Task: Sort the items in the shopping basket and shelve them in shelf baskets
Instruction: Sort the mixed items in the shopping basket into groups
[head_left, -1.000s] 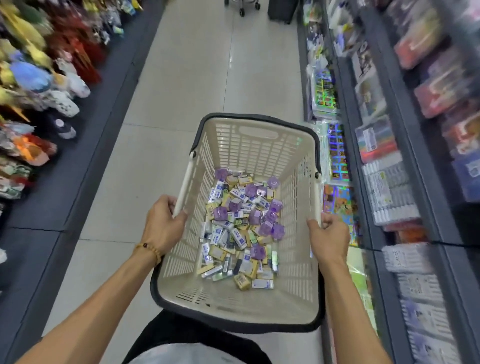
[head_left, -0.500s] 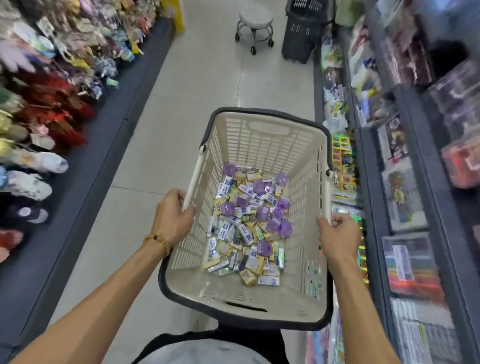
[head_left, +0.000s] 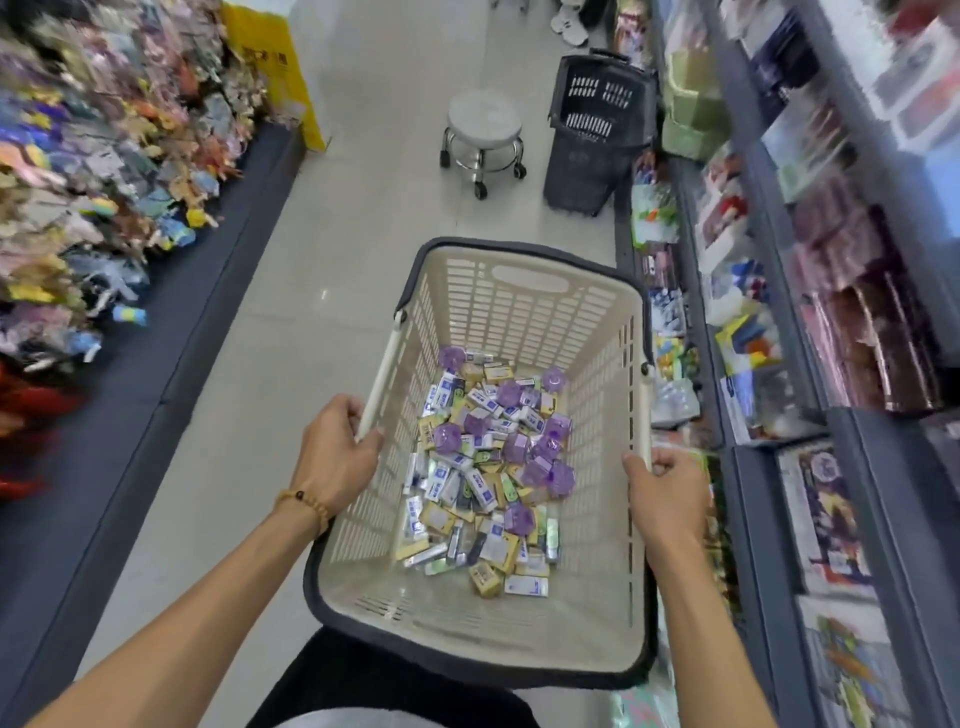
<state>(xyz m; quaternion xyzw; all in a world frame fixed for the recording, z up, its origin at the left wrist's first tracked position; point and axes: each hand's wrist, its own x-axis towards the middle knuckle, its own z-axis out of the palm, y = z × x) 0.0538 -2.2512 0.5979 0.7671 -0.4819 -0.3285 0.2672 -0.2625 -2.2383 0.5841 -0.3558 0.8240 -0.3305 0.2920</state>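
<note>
Basket (head_left: 524, 312), cream plastic with a dark rim, is held out over the aisle floor (head_left: 311, 322) between two shelf rows. Its left handle (head_left: 382, 379) is gripped by the left hand (head_left: 335, 457), fingers curled round the bar; the right handle (head_left: 645, 415) is clasped by the right hand (head_left: 667, 491), fingers clenched round it. A heap of small items (head_left: 485, 462) is seen on the basket floor: white-and-blue packets, yellow boxes and purple faceted pieces. A beaded bracelet (head_left: 306, 506) is worn on the left wrist. Ahead, a round wheeled stool (head_left: 483, 130) is set beside a dark basket (head_left: 597, 130).
</note>
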